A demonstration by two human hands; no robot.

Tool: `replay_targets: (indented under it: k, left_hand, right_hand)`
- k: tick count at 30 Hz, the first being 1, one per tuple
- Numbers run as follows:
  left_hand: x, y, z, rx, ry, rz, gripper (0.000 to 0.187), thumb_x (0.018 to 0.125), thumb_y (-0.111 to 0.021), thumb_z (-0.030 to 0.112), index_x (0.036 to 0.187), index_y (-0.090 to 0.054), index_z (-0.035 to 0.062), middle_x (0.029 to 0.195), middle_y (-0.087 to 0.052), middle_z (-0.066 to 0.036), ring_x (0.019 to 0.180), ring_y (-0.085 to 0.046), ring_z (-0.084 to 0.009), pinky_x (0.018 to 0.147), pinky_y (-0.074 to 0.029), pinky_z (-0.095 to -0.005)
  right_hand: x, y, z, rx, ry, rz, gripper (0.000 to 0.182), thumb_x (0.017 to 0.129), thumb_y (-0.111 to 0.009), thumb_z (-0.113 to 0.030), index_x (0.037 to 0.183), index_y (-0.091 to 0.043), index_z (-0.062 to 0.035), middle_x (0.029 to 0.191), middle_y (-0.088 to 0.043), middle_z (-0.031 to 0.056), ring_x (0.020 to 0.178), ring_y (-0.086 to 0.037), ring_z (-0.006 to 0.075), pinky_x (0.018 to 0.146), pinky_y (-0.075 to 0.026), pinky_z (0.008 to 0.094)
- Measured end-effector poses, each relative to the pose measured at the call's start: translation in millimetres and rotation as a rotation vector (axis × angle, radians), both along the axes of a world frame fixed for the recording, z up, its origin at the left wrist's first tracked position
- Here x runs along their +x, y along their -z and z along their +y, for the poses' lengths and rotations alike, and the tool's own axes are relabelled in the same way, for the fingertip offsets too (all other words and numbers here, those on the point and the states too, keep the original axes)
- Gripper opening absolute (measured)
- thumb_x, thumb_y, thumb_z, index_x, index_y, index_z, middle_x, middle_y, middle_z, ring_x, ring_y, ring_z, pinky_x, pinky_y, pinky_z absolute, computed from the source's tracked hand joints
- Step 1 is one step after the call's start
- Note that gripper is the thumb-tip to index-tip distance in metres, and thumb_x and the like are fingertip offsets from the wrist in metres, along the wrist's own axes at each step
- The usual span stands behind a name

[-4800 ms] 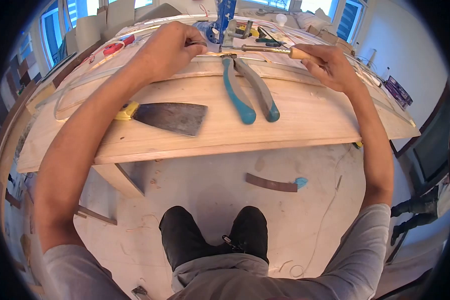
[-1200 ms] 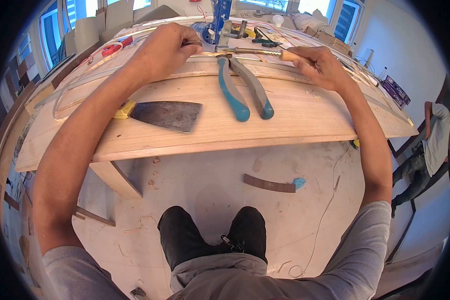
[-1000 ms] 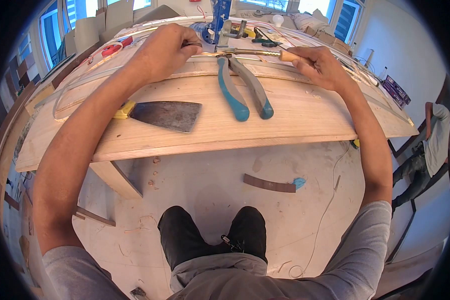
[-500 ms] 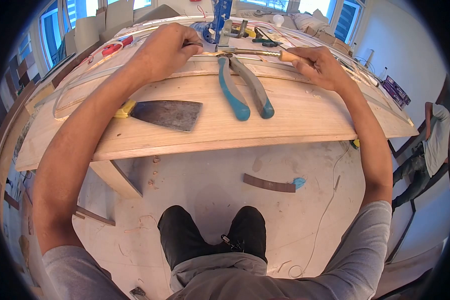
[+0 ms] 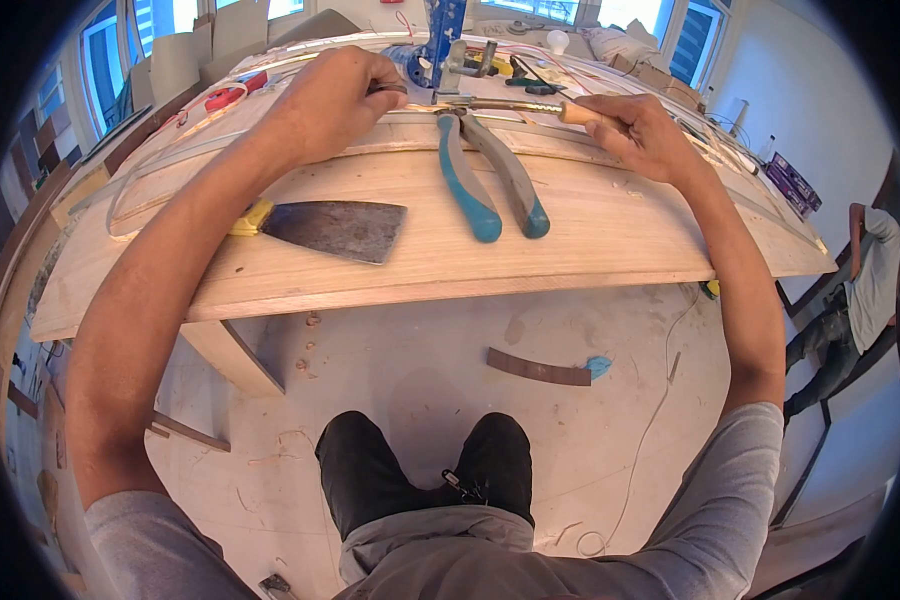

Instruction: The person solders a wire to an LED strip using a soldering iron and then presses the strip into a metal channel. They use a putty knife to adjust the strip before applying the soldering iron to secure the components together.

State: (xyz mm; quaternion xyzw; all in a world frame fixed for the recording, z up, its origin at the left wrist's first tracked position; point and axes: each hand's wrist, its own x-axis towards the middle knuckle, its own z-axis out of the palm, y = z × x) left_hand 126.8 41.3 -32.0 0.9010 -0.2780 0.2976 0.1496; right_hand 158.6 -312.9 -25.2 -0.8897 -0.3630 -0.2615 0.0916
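My right hand (image 5: 642,135) is closed round the wooden handle of a soldering iron (image 5: 515,104). Its metal shaft points left, with the tip end beside a metal clamp (image 5: 460,62). My left hand (image 5: 335,100) is closed in a pinch just left of that tip; a small dark piece shows at the fingers, too small to name. Between my hands lie pliers (image 5: 467,185) with teal and grey handles, their jaws towards the iron. A putty knife (image 5: 340,230) with a yellow handle rests on the wood below my left forearm, which partly hides the handle.
The curved wooden panel (image 5: 610,240) fills the space before me. A blue upright tool (image 5: 444,40) stands behind my hands. Farther back are a red tape-like item (image 5: 225,97) and a light bulb (image 5: 557,41). Another person (image 5: 860,290) stands at the right. A dark curved strip (image 5: 538,367) lies on the floor.
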Motion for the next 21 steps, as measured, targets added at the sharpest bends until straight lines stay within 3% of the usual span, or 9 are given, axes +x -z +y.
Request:
replay_targets:
  k: [3,9,12,21]
  left_hand:
    - [0.7,2.4,-0.1,-0.022,0.015,-0.032,0.019,0.092,-0.066,0.015,0.096,-0.070,-0.0027,0.084,-0.069,-0.015,0.075,-0.061,-0.0192,0.074,-0.049,-0.0348]
    - [-2.0,0.8,-1.6,-0.021,-0.002,-0.006,0.020,0.092,-0.066,0.016,0.096,-0.070,-0.0032,0.080,-0.068,-0.014,0.072,-0.060,-0.0183,0.072,-0.049,-0.0341]
    - [-1.2,1.5,-0.9,-0.018,0.007,-0.019,0.021,0.092,-0.066,0.017,0.095,-0.069,-0.0037,0.079,-0.068,-0.014,0.072,-0.060,-0.0181,0.072,-0.049,-0.0339]
    - [0.8,1.2,0.3,0.010,0.002,-0.034,0.021,0.092,-0.066,0.017,0.096,-0.070,-0.0036,0.083,-0.069,-0.015,0.074,-0.061,-0.0195,0.073,-0.049,-0.0350]
  right_hand:
    - [3.9,3.7,-1.1,0.026,-0.051,-0.020,0.051,0.089,-0.057,-0.034,0.121,-0.065,0.0053,0.056,-0.040,0.0054,0.053,-0.038,0.0141,0.051,-0.032,0.0340]
    - [4.2,4.7,-0.8,0.043,-0.065,-0.007,0.051,0.089,-0.057,-0.034,0.121,-0.065,0.0053,0.055,-0.039,0.0049,0.053,-0.038,0.0144,0.051,-0.032,0.0343]
    - [-2.4,0.6,2.3,0.019,-0.002,0.012,0.046,0.086,-0.058,-0.029,0.121,-0.067,0.0006,0.062,-0.057,0.0124,0.056,-0.049,0.0193,0.056,-0.041,0.0357]
    - [-2.5,0.0,2.1,0.012,-0.020,0.000,0.045,0.086,-0.059,-0.028,0.120,-0.067,0.0004,0.063,-0.058,0.0143,0.056,-0.050,0.0201,0.057,-0.042,0.0358]
